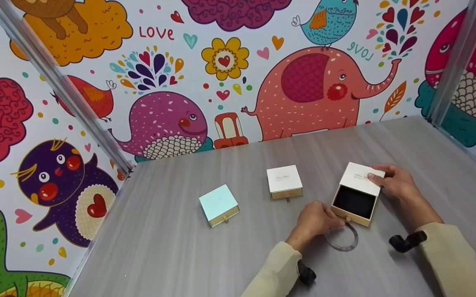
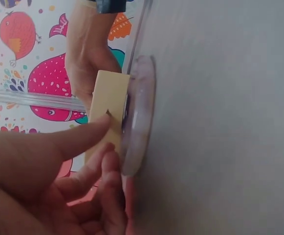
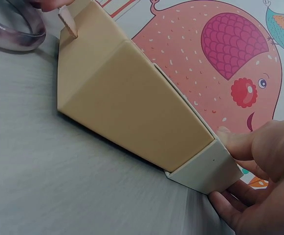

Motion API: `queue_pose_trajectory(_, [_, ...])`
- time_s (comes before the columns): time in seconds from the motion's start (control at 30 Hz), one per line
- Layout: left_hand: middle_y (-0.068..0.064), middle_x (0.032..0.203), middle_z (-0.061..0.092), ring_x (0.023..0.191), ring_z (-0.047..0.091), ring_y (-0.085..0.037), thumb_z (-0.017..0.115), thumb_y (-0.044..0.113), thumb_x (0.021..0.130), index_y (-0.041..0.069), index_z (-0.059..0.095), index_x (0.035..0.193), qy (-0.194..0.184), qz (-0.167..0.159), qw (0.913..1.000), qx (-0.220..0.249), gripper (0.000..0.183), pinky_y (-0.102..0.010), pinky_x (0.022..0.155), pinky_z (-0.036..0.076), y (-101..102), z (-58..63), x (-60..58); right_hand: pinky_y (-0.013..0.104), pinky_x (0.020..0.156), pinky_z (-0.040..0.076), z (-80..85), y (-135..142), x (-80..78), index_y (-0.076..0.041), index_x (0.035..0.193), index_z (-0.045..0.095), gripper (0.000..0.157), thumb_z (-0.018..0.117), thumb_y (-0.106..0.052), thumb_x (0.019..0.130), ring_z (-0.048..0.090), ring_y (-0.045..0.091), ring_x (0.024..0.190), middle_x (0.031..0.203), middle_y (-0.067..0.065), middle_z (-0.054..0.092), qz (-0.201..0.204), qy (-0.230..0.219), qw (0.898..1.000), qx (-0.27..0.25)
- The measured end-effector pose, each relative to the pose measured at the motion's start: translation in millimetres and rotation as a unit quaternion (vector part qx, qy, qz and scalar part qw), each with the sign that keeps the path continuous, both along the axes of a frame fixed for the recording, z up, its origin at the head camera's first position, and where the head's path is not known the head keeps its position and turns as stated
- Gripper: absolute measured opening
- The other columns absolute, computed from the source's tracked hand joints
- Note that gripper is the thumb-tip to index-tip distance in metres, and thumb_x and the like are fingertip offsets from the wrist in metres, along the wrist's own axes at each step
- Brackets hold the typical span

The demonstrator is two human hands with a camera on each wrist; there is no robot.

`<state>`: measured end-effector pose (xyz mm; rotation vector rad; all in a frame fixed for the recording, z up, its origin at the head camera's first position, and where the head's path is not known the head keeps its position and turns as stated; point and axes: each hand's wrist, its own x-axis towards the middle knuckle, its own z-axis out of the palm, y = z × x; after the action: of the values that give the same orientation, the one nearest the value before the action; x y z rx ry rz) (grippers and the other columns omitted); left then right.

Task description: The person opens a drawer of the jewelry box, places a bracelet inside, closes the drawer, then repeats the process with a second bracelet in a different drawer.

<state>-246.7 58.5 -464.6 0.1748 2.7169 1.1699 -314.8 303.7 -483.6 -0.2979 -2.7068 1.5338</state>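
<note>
A small white slide-out box (image 1: pixel 355 178) sits at the right of the table, its tan drawer (image 3: pixel 127 98) pulled partway out and showing a black lining (image 1: pixel 354 202). My right hand (image 1: pixel 399 181) grips the white sleeve, thumb on top and fingers at the lower edge. At the drawer front is my left hand (image 1: pixel 313 218), fingers loosely bent; in the left wrist view a gap separates thumb and forefinger. Its fingertips are right by the pull tab (image 3: pixel 69 23) and the near rim of a translucent, greyish-purple bangle (image 1: pixel 343 249), which lies before the drawer.
Another white box (image 1: pixel 284 179), drawer in, stands left of the one I hold. Further left is a pale mint box (image 1: pixel 219 202), likewise with its drawer in. A wall with cartoon animals (image 1: pixel 304 90) borders the grey table (image 1: pixel 159 231) at the back.
</note>
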Motion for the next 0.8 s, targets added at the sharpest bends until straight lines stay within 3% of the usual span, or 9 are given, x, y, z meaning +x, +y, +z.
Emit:
queue_pose_trajectory(0.27, [0.007, 0.067, 0.062, 0.059, 0.045, -0.003, 0.086, 0.007, 0.073, 0.011, 0.071, 0.073, 0.052, -0.015, 0.9975, -0.047, 0.016, -0.016, 0.053, 0.038, -4.4, -1.4, 3.1, 0.017, 0.07, 0.041, 0.0, -0.3, -0.1, 0.003, 0.143, 0.049, 0.062, 0.063, -0.037, 0.098, 0.049, 0.017, 0.094, 0.125, 0.023, 0.055, -0.008, -0.004, 1.0, -0.001])
queue_pose_trajectory(0.6, [0.007, 0.058, 0.053, 0.053, 0.043, -0.003, 0.08, -0.003, 0.075, 0.006, 0.071, 0.066, 0.058, -0.025, 0.9974, -0.035, 0.016, -0.014, 0.046, 0.035, -4.7, -1.6, 4.9, 0.016, 0.071, 0.041, 0.2, -2.1, -1.6, 0.002, 0.143, 0.048, 0.062, 0.063, -0.037, 0.098, 0.05, 0.021, 0.099, 0.128, 0.024, 0.053, -0.014, -0.014, 1.0, -0.011])
queue_pose_trajectory(0.8, [0.005, 0.055, 0.056, 0.049, 0.043, -0.004, 0.077, -0.004, 0.075, 0.005, 0.073, 0.064, 0.054, -0.018, 0.9979, -0.032, 0.015, -0.015, 0.043, 0.034, -5.9, -2.3, 4.1, 0.017, 0.07, 0.042, 0.3, -2.1, -1.8, 0.003, 0.144, 0.048, 0.064, 0.064, -0.038, 0.098, 0.049, 0.02, 0.097, 0.125, 0.022, 0.053, -0.007, -0.013, 1.0, -0.009])
